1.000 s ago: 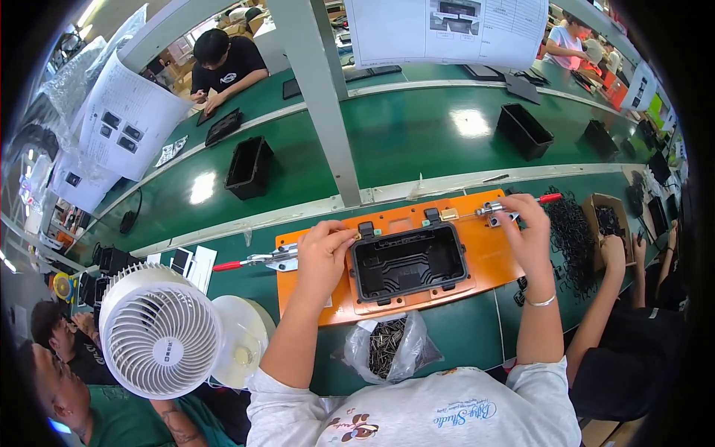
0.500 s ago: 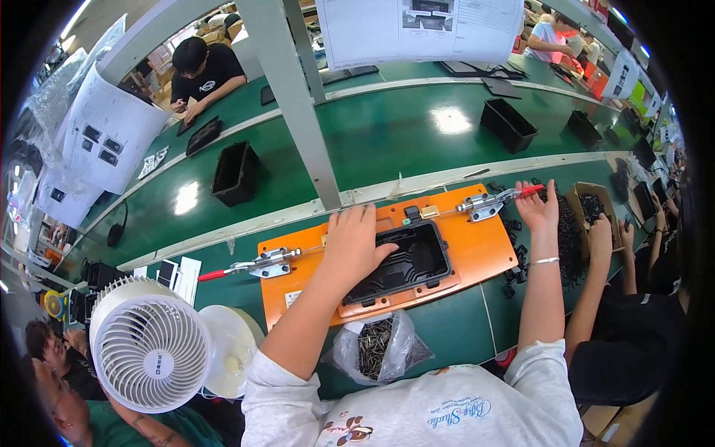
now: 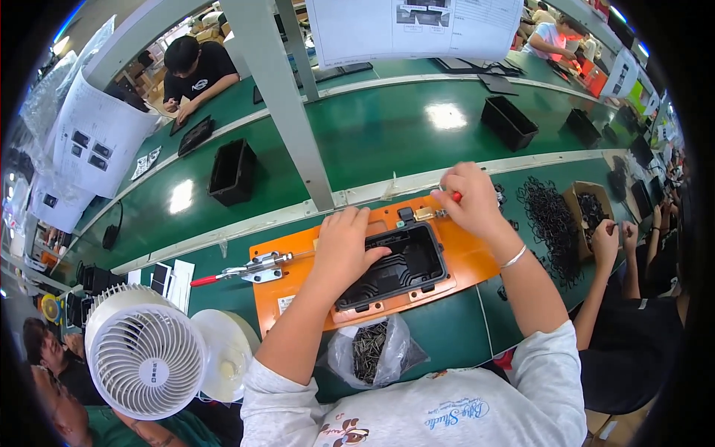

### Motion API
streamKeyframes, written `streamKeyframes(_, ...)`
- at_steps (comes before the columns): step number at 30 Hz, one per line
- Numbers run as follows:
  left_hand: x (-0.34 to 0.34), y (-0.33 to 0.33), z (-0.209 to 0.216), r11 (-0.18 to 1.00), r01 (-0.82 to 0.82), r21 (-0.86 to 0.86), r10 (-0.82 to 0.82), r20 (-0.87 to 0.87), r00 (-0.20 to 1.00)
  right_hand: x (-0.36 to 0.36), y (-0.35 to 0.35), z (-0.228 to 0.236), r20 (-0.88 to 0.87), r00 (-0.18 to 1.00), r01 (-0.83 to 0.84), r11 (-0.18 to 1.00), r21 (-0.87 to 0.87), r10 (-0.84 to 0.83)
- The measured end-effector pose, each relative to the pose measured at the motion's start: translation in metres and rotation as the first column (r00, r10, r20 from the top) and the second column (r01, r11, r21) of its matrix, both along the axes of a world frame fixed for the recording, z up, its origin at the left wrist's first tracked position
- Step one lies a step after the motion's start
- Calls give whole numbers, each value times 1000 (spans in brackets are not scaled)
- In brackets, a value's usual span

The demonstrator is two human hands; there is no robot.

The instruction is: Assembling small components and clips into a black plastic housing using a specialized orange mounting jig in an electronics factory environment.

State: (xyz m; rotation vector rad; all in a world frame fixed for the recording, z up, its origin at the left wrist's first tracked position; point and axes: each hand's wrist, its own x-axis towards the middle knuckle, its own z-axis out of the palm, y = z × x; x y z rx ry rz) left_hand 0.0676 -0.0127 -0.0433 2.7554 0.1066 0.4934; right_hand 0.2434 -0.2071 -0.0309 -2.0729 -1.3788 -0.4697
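An orange fixture plate (image 3: 298, 281) lies on the green bench in front of me, with a black plastic housing (image 3: 408, 262) seated in it, open side up. My left hand (image 3: 344, 240) rests flat over the housing's left end, its thumb stretched out over the rim. At the plate's right end my right hand (image 3: 474, 200) is closed round the red handle (image 3: 456, 197) of a toggle clamp, and hides most of that clamp. A second toggle clamp (image 3: 257, 268), also red-handled, sits at the left end. A small brass-coloured block (image 3: 424, 214) is by the housing's far edge.
A plastic bag of screws (image 3: 370, 346) lies just before the plate, with a white fan (image 3: 149, 357) to its left. Black looped parts (image 3: 551, 223) are heaped at right beside a cardboard box (image 3: 585, 205). Black bins (image 3: 232, 173) stand beyond the frame post (image 3: 287, 112). A co-worker's hand (image 3: 605, 237) is near the box.
My right hand has swung the red handle inward to the left, and its fingers have gone from loosely spread to closed round it. My left hand stays on the housing.
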Motion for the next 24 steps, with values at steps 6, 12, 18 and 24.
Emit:
streamKeyframes(6,-31,0,16,996,-40,-74,58,271,961,26,-22,19,-413,911,213,880,425,-21)
streamKeyframes(12,-124,42,-27,401,-27,-915,535,210,818,40,-76,55,-385,829,555,515,653,-406)
streamKeyframes(18,-142,80,-30,-233,344,-909,908,-77,412,-63,61,36,-263,950,-139,983,119,166)
streamKeyframes(24,-135,121,-37,-250,469,-847,939,-94,330,-79,128,9,-347,912,-329,895,-301,218)
